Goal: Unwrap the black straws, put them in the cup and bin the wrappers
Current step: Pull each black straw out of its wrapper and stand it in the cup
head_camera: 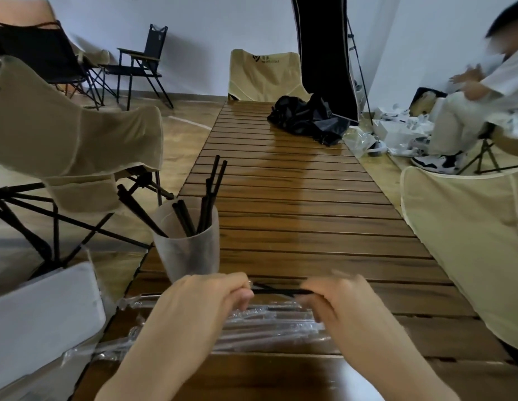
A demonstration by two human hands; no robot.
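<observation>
A: Fingers [237, 293] of the left hand [205, 299] are curled round one end of a black straw [276, 291]; the other end is pinched by the right hand [339, 302]. Straw is held level, just above the near end of the bench [310, 227].

B: Wrapper status?

A: Cannot be told for certain. A clear film glint is seen at the left-hand end, so the unwrap step is judged to be in hand.

B: Remaining stock?

A: A pile of wrapped straws [252, 328] is laid on the bench directly under the hands. Several bare straws are already stood in the frosted cup [188, 241], just beyond the left hand, at the bench's left edge.

B: So roughly mid-task.

A: Judged so. Next move: film to be stripped off lengthwise, straw to be carried a short way forward-left and dropped into the cup.

B: Bin?

A: Not identified with confidence. A white container [40, 314] is seen off the bench's left edge; wrappers are probably meant for it.
</observation>
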